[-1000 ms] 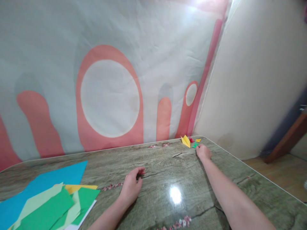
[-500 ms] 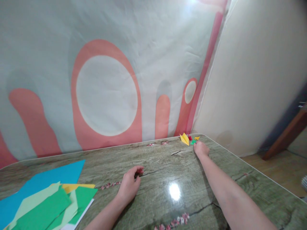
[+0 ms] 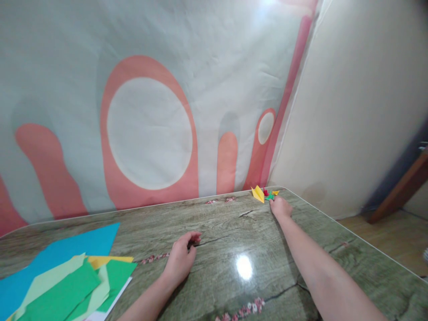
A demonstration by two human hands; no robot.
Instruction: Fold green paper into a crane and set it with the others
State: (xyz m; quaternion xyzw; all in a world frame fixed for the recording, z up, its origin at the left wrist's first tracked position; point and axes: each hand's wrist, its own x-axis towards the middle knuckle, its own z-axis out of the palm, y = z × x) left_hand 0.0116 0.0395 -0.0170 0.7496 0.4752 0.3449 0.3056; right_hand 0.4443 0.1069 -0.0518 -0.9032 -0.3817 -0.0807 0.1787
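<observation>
At the table's far right corner, my right hand [image 3: 281, 207] has its fingers closed at a small green folded paper piece [image 3: 270, 196]. Just left of it lies a yellow paper plane [image 3: 257, 194]. A small red folded paper piece [image 3: 266, 192] and a small yellow one [image 3: 275, 192] sit behind the green one. My left hand [image 3: 182, 255] rests on the wood-patterned tabletop [image 3: 214, 258] near the middle, fingers loosely curved and apart, with nothing in it.
Blue paper [image 3: 76, 245] lies at the left, with several green sheets [image 3: 63, 290] and a yellow sheet [image 3: 110, 260] stacked over its front part. A printed backdrop [image 3: 207, 89] stands along the table's back edge. A wooden piece [image 3: 397, 189] stands beyond the right edge.
Almost nothing differs. The view has shifted very slightly, and my right hand stays at the green paper piece while my left hand keeps its place.
</observation>
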